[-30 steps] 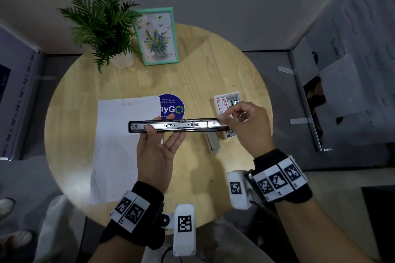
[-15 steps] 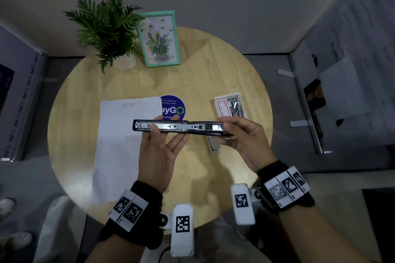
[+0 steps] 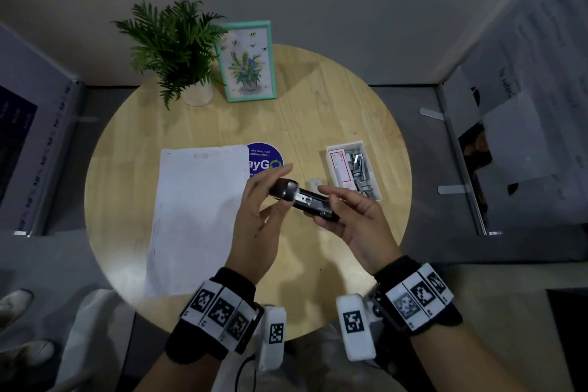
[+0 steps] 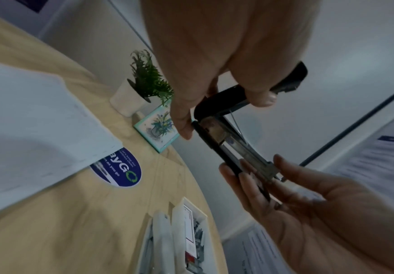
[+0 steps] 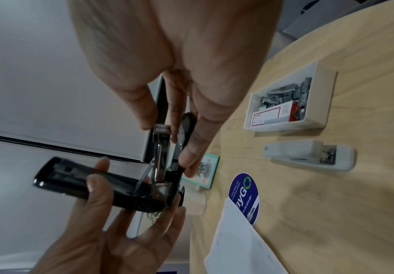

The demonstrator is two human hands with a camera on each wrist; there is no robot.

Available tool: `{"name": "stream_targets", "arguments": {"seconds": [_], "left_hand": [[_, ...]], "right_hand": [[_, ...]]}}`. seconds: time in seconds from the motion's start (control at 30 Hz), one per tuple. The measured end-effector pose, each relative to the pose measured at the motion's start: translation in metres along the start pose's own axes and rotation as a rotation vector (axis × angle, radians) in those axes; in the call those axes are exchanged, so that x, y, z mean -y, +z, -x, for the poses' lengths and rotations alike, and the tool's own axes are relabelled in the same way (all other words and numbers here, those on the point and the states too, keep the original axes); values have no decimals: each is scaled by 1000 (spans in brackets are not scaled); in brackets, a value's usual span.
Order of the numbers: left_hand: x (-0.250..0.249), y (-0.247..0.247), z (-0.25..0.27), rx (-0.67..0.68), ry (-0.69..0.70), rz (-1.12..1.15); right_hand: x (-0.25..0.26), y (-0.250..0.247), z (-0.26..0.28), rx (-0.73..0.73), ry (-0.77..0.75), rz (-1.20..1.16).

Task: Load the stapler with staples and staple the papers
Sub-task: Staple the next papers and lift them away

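both hands hold the black stapler [image 3: 302, 199] hinged open above the surface [image 3: 318, 99]: the left hand [image 3: 257, 216] pinches its top arm, the right hand [image 3: 356, 219] clamps the metal channel end. beside the stapler lie the papers [image 3: 197, 216], with the tray of staples [image 3: 356, 170] just past it.

The black stapler with a silver metal magazine [image 3: 302, 199] is hinged open above the surface. The white sheets of paper [image 3: 197, 216] lie flat; loose grey staples fill a white rectangular tray [image 3: 358, 169].
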State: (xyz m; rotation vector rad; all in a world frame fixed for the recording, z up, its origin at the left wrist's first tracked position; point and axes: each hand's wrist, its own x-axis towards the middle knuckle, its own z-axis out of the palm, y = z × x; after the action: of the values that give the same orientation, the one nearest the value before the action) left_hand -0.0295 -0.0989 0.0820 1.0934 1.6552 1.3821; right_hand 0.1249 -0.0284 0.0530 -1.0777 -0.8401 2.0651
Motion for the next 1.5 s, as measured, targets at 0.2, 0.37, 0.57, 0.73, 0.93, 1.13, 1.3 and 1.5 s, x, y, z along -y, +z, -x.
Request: {"name": "stream_targets", "arguments": {"seconds": [0.2, 0.37, 0.57, 0.73, 0.93, 1.13, 1.3, 1.5], "left_hand": [[16, -8, 1, 182, 123, -305], [12, -19, 7, 322, 2, -207], [77, -75, 3, -49, -222, -340], [144, -145, 7, -274, -964, -943], [170, -172, 21, -335, -1078, -776], [161, -184, 6, -242, -797, -647], [102, -188, -18, -13, -465, -689], [35, -188, -39, 326, -192, -649]], "right_hand": [[1, 6, 1, 49, 61, 83], [-12, 15, 4, 221, 253, 230], [-57, 28, -4, 82, 408, 408], [-104, 43, -20, -74, 465, 469], [-118, 62, -28, -116, 455, 476], [-88, 69, -33, -186, 355, 320], [-34, 80, -44, -166, 95, 474], [36, 88, -46, -65, -76, 666]]}}
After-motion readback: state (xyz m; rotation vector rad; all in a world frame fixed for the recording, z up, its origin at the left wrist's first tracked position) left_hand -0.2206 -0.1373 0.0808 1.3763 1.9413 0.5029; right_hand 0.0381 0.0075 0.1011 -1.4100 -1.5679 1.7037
